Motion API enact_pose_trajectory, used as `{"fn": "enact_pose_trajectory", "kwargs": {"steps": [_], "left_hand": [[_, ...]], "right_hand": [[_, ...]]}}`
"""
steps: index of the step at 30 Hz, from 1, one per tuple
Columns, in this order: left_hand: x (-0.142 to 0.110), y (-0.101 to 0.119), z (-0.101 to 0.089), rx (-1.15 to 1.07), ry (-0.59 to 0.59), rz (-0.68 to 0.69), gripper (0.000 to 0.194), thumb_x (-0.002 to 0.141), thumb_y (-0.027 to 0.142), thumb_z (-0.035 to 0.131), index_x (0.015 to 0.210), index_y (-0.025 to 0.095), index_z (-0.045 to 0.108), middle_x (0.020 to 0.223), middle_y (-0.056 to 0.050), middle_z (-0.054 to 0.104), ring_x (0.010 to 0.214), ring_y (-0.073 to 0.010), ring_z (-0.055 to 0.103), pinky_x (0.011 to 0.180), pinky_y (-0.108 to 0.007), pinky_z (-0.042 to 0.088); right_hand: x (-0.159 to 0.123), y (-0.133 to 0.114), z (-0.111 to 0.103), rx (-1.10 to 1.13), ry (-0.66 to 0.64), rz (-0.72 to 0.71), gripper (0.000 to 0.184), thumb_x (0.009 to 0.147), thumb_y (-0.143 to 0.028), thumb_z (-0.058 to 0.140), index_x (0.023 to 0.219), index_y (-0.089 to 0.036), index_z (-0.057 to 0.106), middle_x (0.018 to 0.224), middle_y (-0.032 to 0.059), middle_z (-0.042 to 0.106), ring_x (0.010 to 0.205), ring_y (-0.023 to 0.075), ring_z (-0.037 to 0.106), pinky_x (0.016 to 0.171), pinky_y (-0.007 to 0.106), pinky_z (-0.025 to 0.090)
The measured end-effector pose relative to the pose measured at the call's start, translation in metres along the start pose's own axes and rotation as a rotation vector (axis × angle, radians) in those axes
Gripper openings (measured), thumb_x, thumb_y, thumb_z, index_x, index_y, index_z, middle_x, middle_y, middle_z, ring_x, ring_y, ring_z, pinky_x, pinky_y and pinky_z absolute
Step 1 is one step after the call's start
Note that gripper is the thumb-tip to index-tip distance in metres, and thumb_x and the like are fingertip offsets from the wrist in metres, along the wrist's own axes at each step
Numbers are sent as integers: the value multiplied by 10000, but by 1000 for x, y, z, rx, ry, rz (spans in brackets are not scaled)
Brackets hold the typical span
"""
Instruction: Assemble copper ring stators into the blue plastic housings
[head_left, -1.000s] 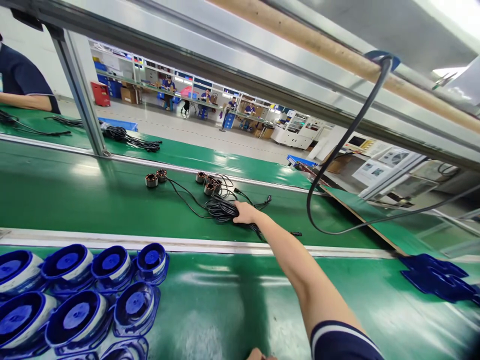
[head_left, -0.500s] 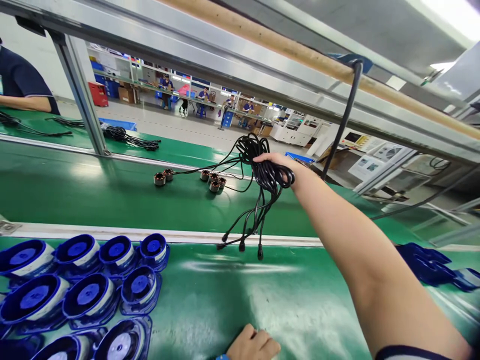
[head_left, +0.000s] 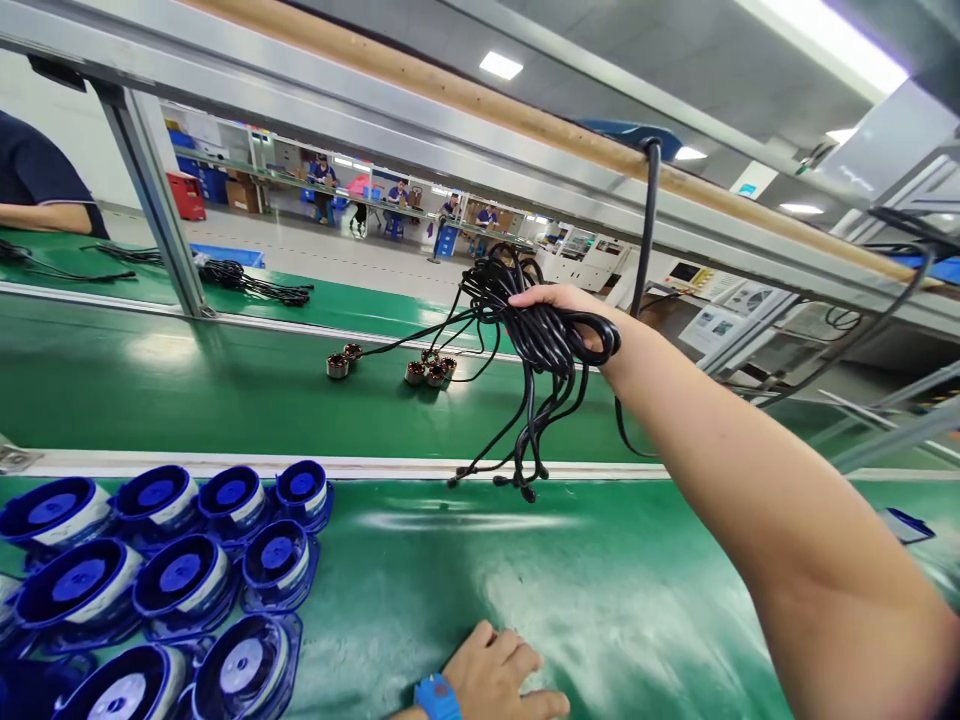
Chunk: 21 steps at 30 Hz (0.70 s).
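My right hand [head_left: 566, 305] reaches out over the bench and is closed around a coiled bundle of black cables [head_left: 536, 335]. Plug ends [head_left: 521, 485] dangle from the bundle's lower side. From its left side, cables run to several small copper-wound motor stators [head_left: 337, 367] on the green strip behind the white rail. My left hand [head_left: 495, 670], with a blue band on the wrist, is low over the near green bench top [head_left: 420, 570]; its fingers are apart and nothing is in it.
Rows of round blue fan housings [head_left: 180, 572] cover the left of the bench. A metal post [head_left: 150, 200] and an overhead beam frame the far side. Another cable bundle [head_left: 251, 283] lies beyond, near a co-worker's arm [head_left: 45, 215]. A black cable [head_left: 649, 230] hangs on the right.
My right hand has shifted slightly right with the cable bundle, and the stators have slid a little right. My left hand has come further into view, its fingers now spread.
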<state>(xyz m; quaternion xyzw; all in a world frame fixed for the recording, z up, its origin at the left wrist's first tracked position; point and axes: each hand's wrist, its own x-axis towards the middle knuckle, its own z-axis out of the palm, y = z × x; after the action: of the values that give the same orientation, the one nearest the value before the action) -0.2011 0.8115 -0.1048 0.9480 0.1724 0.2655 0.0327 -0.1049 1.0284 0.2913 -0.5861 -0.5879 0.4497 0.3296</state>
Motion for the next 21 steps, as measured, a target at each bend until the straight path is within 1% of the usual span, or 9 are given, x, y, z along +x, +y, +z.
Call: {"fn": "enact_pose_trajectory", "kwargs": {"steps": [3,6,8,12,14,16,18,20,21], "left_hand": [[0,1,-19,-67,-106,-27,252,1005,450,479,1224,418,600,1122,-14,693,816,-181,578,609,-342,213],[2,1,-44,-173,-300,-41,494,948,641,460,1362,379,519,1251,-87,651,933,-245,598,687,-353,316],[3,1,-58,-237,-391,-68,657,895,753,437,1424,364,472,1345,-117,603,1059,-304,585,800,-407,382],[3,5,-74,-333,-427,-151,775,851,830,404,1468,362,440,1461,-121,521,1208,-352,522,973,-518,386],[2,7,-77,-332,-431,-166,789,838,838,421,1469,366,442,1473,-106,514,1220,-345,517,999,-528,388],[2,9,-76,-311,-408,-162,800,824,837,458,1469,363,439,1446,-87,540,1196,-318,535,998,-503,406],[4,9,-75,-292,-336,-157,741,802,794,565,1402,362,507,1350,-48,609,1123,-267,577,952,-427,434],[10,5,-78,-268,-226,-215,444,820,621,683,1173,356,643,1123,24,695,977,-190,620,859,-339,445],[14,1,-82,-246,-165,-279,256,855,507,679,1041,332,671,1006,45,705,910,-160,624,822,-314,441]], "right_hand": [[-24,-3,-9,33,-42,68,271,949,-375,570,995,-115,632,615,33,644,476,152,584,514,289,573],[-51,-4,-19,41,-23,110,319,961,-427,546,1002,-123,636,636,44,663,506,163,612,538,304,591],[-70,-2,-27,37,4,140,345,968,-454,526,995,-130,640,644,48,670,512,163,619,527,297,587],[-111,16,-44,16,-16,193,326,936,-465,562,942,-151,648,649,60,680,519,176,632,504,297,587],[-134,28,-55,-5,-21,236,291,879,-451,627,908,-163,653,659,72,690,528,193,643,495,306,592],[-156,39,-68,-31,-8,257,281,797,-432,698,912,-178,665,720,84,716,555,208,663,491,311,595],[-178,49,-82,-67,-5,254,350,723,-430,748,979,-201,679,837,89,746,629,231,699,526,324,611],[-198,60,-97,-153,-37,221,457,689,-451,779,1083,-240,680,986,82,753,777,262,732,638,351,639],[-207,68,-104,-229,-64,187,503,688,-467,788,1133,-261,675,1063,78,744,876,277,732,728,369,642]]}}
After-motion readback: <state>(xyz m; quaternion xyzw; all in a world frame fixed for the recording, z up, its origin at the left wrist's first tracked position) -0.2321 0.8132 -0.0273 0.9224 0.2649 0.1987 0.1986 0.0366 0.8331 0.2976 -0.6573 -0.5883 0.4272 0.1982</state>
